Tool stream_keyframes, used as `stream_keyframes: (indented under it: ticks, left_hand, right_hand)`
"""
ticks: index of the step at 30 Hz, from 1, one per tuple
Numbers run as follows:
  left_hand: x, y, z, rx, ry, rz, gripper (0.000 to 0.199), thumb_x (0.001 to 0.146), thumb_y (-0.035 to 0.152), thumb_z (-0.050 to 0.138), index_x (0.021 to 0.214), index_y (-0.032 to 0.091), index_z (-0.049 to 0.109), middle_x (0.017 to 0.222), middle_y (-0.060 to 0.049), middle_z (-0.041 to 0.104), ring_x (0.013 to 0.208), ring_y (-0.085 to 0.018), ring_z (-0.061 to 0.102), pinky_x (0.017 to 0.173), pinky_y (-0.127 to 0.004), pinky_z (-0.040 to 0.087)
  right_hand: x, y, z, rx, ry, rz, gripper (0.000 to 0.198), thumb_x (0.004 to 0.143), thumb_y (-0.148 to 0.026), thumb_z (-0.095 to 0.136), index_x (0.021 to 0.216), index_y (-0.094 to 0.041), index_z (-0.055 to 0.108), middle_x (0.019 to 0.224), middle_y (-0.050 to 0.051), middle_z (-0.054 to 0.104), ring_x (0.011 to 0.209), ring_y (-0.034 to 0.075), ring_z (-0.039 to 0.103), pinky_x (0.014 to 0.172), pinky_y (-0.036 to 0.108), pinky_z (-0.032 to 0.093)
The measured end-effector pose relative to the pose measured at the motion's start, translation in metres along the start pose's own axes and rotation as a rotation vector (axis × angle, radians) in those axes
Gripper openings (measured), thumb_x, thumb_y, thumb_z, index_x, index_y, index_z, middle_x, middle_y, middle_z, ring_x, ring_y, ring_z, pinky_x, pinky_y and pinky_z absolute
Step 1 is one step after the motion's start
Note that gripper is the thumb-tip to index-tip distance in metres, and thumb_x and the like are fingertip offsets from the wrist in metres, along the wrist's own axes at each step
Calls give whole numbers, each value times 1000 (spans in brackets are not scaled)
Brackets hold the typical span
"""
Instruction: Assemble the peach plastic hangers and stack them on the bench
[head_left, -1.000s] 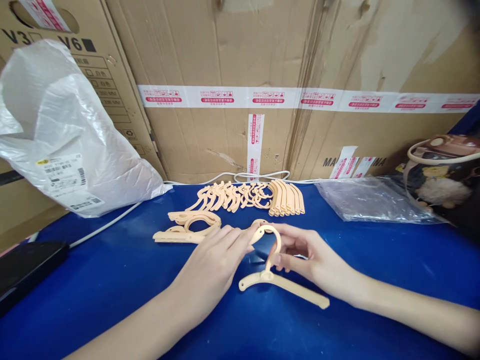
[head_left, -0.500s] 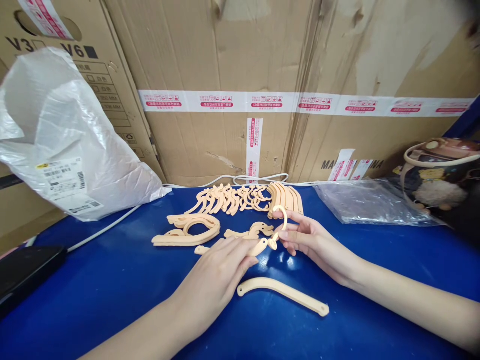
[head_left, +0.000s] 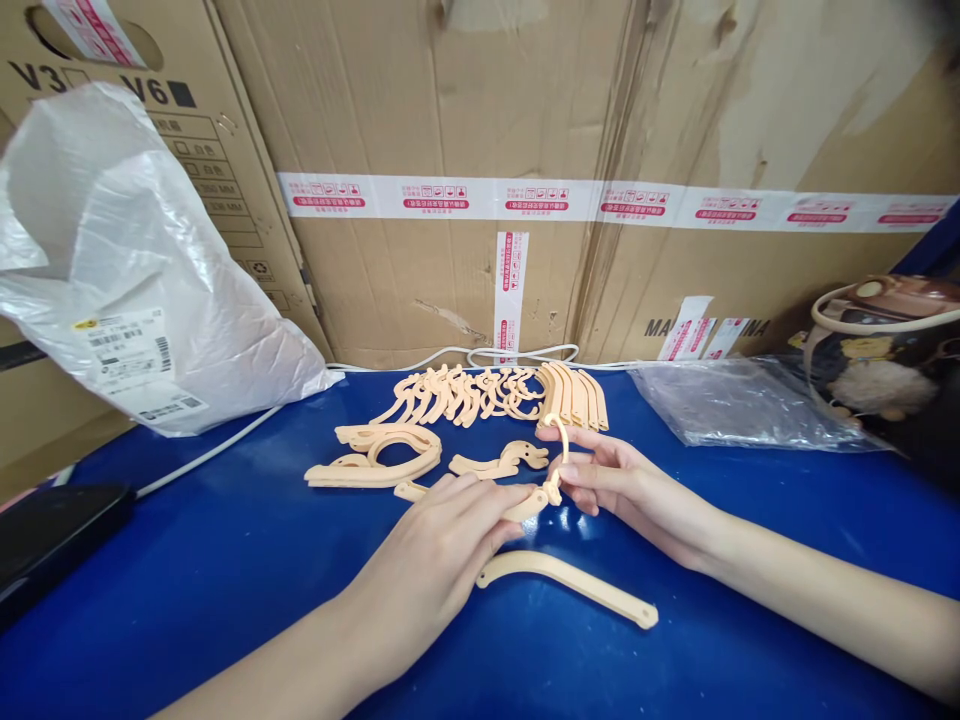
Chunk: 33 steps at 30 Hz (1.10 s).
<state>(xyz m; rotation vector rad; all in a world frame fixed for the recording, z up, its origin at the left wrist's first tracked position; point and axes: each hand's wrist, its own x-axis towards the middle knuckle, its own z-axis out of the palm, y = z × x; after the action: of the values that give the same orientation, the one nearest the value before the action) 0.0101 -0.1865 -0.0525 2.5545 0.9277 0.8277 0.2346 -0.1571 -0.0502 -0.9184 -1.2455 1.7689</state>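
Note:
My left hand (head_left: 446, 535) is closed over a beige plastic hanger arm (head_left: 529, 507). One end of the arm shows past the fingertips, and the other sticks out behind the hand. Between thumb and fingers of my right hand (head_left: 630, 492) stands a beige hanger hook (head_left: 565, 440), its curve upward. The hook's base meets the arm's tip; whether they are joined I cannot tell. Nearer to me a loose curved hanger arm (head_left: 568, 578) lies on the blue table (head_left: 720, 640). Just behind my hands are more hanger parts (head_left: 499, 462).
At the back lie a row of hooks (head_left: 427, 392) and a stack of arms (head_left: 574, 395). Folded hangers (head_left: 375, 458) sit left of centre. A white bag (head_left: 150, 280) and black device (head_left: 64, 545) flank the left, a clear plastic bag (head_left: 750, 405) the right. Cardboard (head_left: 435, 280) walls the back.
The hook's base and the arm's tip have come together; before, a small gap lay between them. My left hand has shifted slightly right with the arm, and the hook has turned a little.

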Motion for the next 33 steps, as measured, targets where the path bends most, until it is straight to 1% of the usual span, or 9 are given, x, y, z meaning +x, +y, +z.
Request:
stream_keyframes:
  ticks: [4,7,11,13,17,20,26,31,33]
  left_hand:
    - [-3,-2,3,42,-10,27,28,99,19,38,124,19,51,102,-5,64,91,-19,58,81,-33,46]
    - [-4,-4,6,113,25,85,28,100,19,36,124,16,50,98,-6,65,88,-20,57,78,-34,46]
    - [-4,-5,7,183,32,132,29,100,17,36,126,15,48,91,-5,64,83,-20,57,75,-33,45]
    - [-4,-5,8,196,36,135,29,100,18,35,126,15,47,89,-5,64,82,-19,56,74,-33,45]
    - [-4,-4,8,231,59,147,30,101,19,32,127,15,47,94,-6,65,86,-20,58,75,-34,46]
    - [-4,-3,8,259,72,161,30,101,21,31,127,15,47,94,-6,66,86,-20,59,75,-34,47]
    - [-6,-4,7,302,3,148,32,99,14,37,130,16,45,98,-6,65,89,-20,59,80,-35,46]
    - [-5,-2,7,330,12,154,32,98,13,37,128,13,47,94,-6,65,86,-20,59,77,-36,48]
    - [-3,-2,6,350,4,162,31,97,12,38,126,12,48,92,-6,65,84,-20,60,75,-35,49]
  right_hand:
    - [1,0,-3,-80,-12,-7,51,77,-24,73,124,-21,55,75,-2,60,56,6,44,52,19,35]
    - [1,0,-4,-147,-8,-72,49,78,-25,72,124,-20,55,74,-2,61,57,6,43,53,19,34]
    - [1,-1,-3,-172,-2,-132,49,78,-25,72,123,-21,55,71,-3,59,59,8,43,53,20,34]
    - [1,-1,-2,-170,-1,-129,48,77,-26,72,122,-21,56,70,-3,58,59,8,43,53,20,34]
    - [0,-2,-1,-149,-3,-84,47,77,-26,72,121,-20,57,71,-3,59,56,7,43,53,21,34]
    - [0,-1,0,-153,8,-67,49,76,-27,73,121,-19,57,70,-2,60,55,8,43,51,21,34]
    - [-1,0,1,-203,41,-88,49,75,-30,73,119,-17,58,68,-2,61,54,8,43,50,22,34]
    - [-1,-3,2,-304,80,-182,49,75,-29,72,121,-19,58,74,-1,65,59,9,50,52,22,38]
    - [-2,-4,4,-337,69,-217,47,77,-29,71,120,-19,59,74,-1,65,62,11,54,55,23,41]
